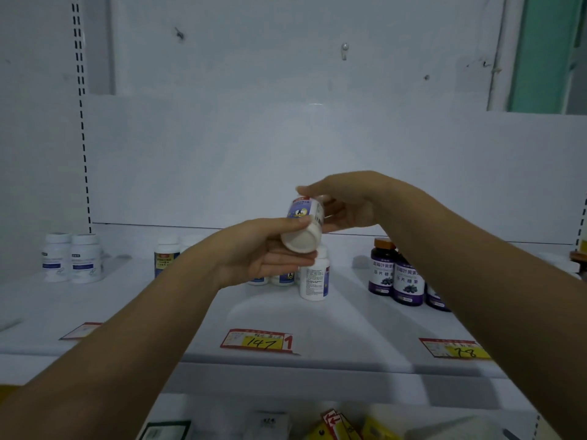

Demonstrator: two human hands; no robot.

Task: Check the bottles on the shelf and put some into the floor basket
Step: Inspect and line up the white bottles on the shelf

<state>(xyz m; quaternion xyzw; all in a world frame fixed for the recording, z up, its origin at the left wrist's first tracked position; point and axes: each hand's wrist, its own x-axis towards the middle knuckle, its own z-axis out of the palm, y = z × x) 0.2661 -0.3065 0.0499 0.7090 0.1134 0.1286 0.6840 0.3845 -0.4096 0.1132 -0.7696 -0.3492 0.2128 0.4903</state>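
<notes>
A: Where is the white pill bottle (304,223)?
B: Above the shelf (317,319), tilted. Its long axis runs from the left hand (263,249), which pinches the near white end, up to the right hand (347,204), which grips the far end.
A: And the floor basket?
B: Not in view; presumably below both hands.

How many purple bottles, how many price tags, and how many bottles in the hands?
Purple bottles: 3
Price tags: 3
White bottle held by left hand and right hand: 1
Total: 7
</notes>
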